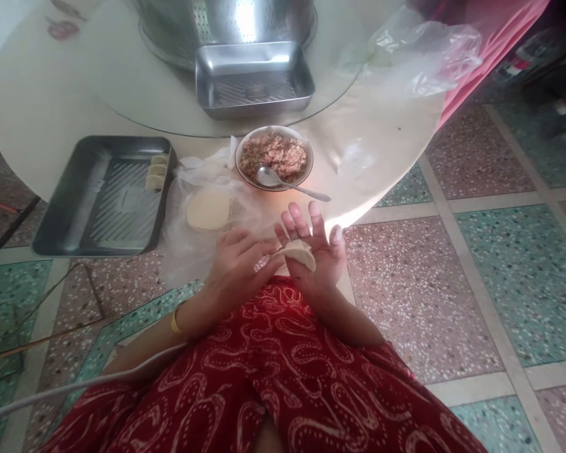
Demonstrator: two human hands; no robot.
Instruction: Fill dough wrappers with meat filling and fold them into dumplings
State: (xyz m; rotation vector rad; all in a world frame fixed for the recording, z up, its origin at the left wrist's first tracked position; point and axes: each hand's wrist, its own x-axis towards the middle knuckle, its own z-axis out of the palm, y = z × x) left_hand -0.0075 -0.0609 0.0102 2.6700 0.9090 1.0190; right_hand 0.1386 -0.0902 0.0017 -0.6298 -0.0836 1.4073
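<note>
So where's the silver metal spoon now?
Upper middle of the head view: the silver metal spoon rests in the round white bowl of pinkish minced mixture, handle pointing right.

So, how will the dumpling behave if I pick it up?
The dumpling is probably soft and may sag or dent, as it looks pale and uncooked. It's likely light, being small enough to sit within the open right hand. It seems unlikely to roll far, given its half-moon shape.
</note>
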